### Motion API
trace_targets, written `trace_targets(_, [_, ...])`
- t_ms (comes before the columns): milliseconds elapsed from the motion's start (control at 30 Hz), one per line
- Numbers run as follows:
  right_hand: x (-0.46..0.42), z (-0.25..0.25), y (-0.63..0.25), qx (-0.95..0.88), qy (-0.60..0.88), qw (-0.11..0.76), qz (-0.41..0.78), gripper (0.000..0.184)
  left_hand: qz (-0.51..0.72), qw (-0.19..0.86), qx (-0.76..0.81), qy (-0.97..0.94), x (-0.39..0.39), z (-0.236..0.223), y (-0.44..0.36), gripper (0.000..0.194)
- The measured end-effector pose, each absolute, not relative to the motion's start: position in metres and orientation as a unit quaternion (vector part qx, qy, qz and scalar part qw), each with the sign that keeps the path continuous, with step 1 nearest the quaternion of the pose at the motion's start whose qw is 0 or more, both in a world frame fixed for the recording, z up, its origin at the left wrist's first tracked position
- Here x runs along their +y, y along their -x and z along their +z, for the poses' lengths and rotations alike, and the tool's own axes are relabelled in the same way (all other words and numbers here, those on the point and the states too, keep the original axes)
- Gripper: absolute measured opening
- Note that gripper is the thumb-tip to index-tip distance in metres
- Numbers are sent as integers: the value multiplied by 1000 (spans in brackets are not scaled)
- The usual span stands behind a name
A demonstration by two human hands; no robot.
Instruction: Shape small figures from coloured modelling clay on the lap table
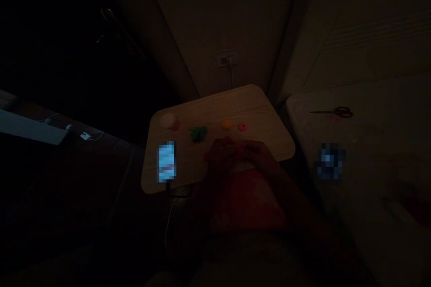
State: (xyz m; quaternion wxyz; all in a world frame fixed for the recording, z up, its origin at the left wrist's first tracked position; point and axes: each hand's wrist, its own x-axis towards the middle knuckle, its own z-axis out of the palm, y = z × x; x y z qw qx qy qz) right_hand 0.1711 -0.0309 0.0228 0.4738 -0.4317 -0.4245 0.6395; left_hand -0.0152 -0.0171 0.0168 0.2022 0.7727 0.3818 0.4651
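In dim light, my left hand [222,154] and my right hand [254,151] meet over the near edge of a small wooden table [215,103]. Their fingers are bent inward and nearly touch. Between them shows a small red piece [239,147], mostly covered by the fingers; its kind is too dark to tell. More red peeks out [227,138] just beyond my left fingers. Past the hands lie a yellow-orange lump [226,124] and an orange-red ring with a bumpy rim [243,127]. A green, branching piece [198,133] rests to the left.
A lidded tub [170,121] stands at the table's far left. Nearer is a lit phone [166,162], its screen blurred out. Scissors [333,112] and a pixelated item [330,161] lie on a pale surface at right. A cable hangs from the wall socket [226,58].
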Motion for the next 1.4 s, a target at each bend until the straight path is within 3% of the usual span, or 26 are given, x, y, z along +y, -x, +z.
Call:
trace_targets(433, [-28, 21, -174, -442, 418, 457, 649, 32, 445, 258, 355, -781, -19, 23, 14, 25])
trace_targets(667, [-29, 15, -174, -396, 410, 483, 665, 52, 504, 267, 379, -728, -16, 16, 18, 28])
trace_targets(833, [-30, 22, -173, -429, 417, 480, 641, 38, 494, 271, 376, -736, -15, 17, 17, 29])
trace_targets(967, [-30, 25, -174, -428, 412, 483, 644, 38, 478, 281, 374, -743, -15, 19, 16, 33])
trace_targets(1133, [-33, 26, -173, -421, 423, 480, 643, 37, 462, 273, 362, -762, -15, 17, 15, 23])
trace_targets(1267, [-28, 27, -173, -436, 456, 491, 601, 38, 462, 218, 400, -761, -18, 19, 13, 26])
trace_targets(1400, [-11, 29, -179, -549, 523, 480, 441, 23, 452, 139, 448, -759, -22, 22, 20, 34])
